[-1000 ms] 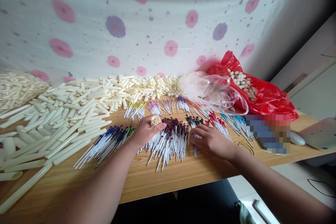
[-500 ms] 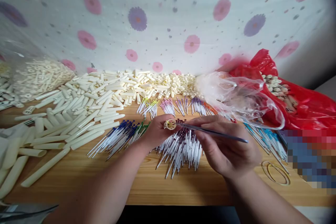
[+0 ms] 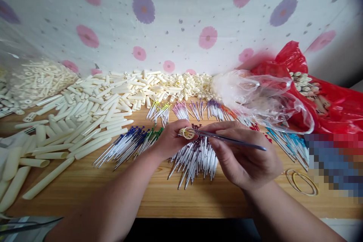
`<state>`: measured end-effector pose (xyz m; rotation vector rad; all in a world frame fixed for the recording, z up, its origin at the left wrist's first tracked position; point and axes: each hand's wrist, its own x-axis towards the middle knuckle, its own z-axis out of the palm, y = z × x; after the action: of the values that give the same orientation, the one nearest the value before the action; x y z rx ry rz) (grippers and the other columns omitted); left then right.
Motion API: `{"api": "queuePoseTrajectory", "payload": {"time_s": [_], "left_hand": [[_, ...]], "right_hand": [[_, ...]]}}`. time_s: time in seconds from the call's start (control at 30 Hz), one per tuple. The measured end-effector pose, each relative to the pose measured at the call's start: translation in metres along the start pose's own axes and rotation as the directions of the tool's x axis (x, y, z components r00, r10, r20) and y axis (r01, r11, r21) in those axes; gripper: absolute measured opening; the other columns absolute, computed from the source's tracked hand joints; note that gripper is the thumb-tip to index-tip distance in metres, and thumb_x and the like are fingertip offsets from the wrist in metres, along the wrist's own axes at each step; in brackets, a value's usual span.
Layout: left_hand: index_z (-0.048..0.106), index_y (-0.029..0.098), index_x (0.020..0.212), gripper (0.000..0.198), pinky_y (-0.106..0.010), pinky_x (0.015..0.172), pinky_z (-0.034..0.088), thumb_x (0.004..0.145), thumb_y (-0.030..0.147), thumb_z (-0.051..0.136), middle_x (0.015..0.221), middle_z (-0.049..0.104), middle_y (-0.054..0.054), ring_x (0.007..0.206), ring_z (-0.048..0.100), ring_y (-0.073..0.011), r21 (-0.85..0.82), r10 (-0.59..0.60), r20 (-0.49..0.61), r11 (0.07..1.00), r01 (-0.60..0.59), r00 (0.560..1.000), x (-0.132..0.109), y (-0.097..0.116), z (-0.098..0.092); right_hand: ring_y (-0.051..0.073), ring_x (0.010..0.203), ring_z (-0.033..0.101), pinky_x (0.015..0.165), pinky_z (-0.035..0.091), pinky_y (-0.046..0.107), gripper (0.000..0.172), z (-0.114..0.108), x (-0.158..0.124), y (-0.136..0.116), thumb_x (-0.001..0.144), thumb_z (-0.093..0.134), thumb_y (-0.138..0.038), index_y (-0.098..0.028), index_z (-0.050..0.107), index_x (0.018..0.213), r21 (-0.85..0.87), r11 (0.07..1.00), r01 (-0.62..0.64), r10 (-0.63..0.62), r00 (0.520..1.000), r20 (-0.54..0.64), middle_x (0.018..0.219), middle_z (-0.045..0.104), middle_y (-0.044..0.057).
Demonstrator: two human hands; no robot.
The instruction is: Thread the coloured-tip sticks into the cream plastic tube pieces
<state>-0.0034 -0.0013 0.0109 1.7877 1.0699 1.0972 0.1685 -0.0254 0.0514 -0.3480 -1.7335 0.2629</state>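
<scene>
My left hand [image 3: 170,138] is closed around a small cream plastic piece with a round, slotted open end [image 3: 186,133] that faces me. In my right hand [image 3: 246,151] a pair of dark metal tweezers [image 3: 235,141] is pinched, with its tips at the mouth of the cream piece. Whether the tips grip anything is too small to tell. Below and between my hands lies a fan of white sticks with dark maroon heads [image 3: 195,159]. Blue-headed sticks [image 3: 121,145] and green-headed sticks [image 3: 151,140] lie to the left of my left hand.
Cream plastic tubes [image 3: 93,121] cover the left and back of the wooden table [image 3: 159,200]. At the back right lie a clear plastic bag [image 3: 261,94] and a red bag [image 3: 340,106]. Light-blue-headed sticks [image 3: 289,143] and rubber bands [image 3: 302,182] are at the right.
The cream piece in my left hand has turned slightly, and the tweezers have shifted a little at its opening. The camera view has tilted slightly downward.
</scene>
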Motion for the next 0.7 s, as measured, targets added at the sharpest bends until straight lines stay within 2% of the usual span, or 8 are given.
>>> {"api": "queuePoseTrajectory", "payload": {"time_s": [0.1,0.2,0.27,0.37,0.53,0.7], "left_hand": [[0.052,0.016,0.063,0.031,-0.025,0.058,0.033,0.079,0.043,0.060,0.062,0.046,0.003,0.060,0.043,-0.0117,0.038,0.088,-0.013,0.995,-0.088,0.996,0.0009,-0.0016,0.0008],[0.055,0.017,0.068,0.030,-0.027,0.063,0.035,0.082,0.043,0.056,0.068,0.048,0.001,0.067,0.045,-0.0137,0.126,0.220,-0.064,0.969,-0.211,0.973,0.0025,-0.0045,0.0009],[0.055,0.017,0.072,0.029,-0.028,0.066,0.035,0.084,0.043,0.054,0.072,0.049,0.000,0.071,0.047,-0.0147,0.180,0.267,-0.093,0.952,-0.248,0.959,0.0033,-0.0058,0.0006],[0.055,0.017,0.072,0.031,-0.029,0.067,0.036,0.084,0.045,0.053,0.072,0.048,0.000,0.071,0.047,-0.0151,0.176,0.253,-0.097,0.956,-0.233,0.963,0.0031,-0.0054,0.0002],[0.051,0.017,0.066,0.042,-0.028,0.064,0.035,0.080,0.057,0.051,0.068,0.047,0.000,0.066,0.044,-0.0147,0.076,0.120,-0.082,0.991,-0.114,0.989,0.0020,-0.0025,0.0008],[0.052,0.017,0.065,0.044,-0.029,0.065,0.035,0.079,0.059,0.051,0.068,0.047,0.000,0.068,0.044,-0.0153,0.029,0.098,-0.006,0.995,-0.098,0.995,0.0024,-0.0027,0.0022]], "right_hand": [[0.019,0.080,0.068,0.066,0.059,0.035,0.037,0.0007,-0.0013,-0.0008,0.072,0.061,0.001,-0.018,0.057,0.103,-0.025,1.000,-0.002,0.001,0.999,-0.040,0.087,0.069,0.005],[0.019,0.080,0.068,0.066,0.059,0.034,0.035,0.0027,-0.0025,-0.0018,0.073,0.061,0.000,-0.018,0.057,0.103,-0.056,0.998,-0.036,0.033,0.997,-0.063,0.087,0.069,0.006],[0.019,0.081,0.068,0.067,0.059,0.034,0.036,0.0042,-0.0031,-0.0020,0.073,0.060,0.001,-0.018,0.057,0.103,-0.058,0.997,-0.041,0.038,0.997,-0.061,0.088,0.069,0.006],[0.019,0.082,0.068,0.069,0.059,0.035,0.037,0.0044,-0.0033,-0.0014,0.072,0.060,0.001,-0.019,0.057,0.104,-0.031,0.999,-0.041,0.039,0.997,-0.072,0.087,0.069,0.005],[0.020,0.081,0.069,0.066,0.059,0.035,0.035,0.0001,-0.0013,-0.0012,0.071,0.062,0.002,-0.018,0.058,0.100,-0.025,0.999,-0.034,0.031,0.990,-0.141,0.085,0.069,0.004],[0.019,0.081,0.069,0.066,0.059,0.035,0.035,0.0038,-0.0014,-0.0017,0.074,0.060,0.000,-0.018,0.056,0.103,-0.013,1.000,-0.018,0.017,0.997,-0.076,0.088,0.070,0.005]]}}
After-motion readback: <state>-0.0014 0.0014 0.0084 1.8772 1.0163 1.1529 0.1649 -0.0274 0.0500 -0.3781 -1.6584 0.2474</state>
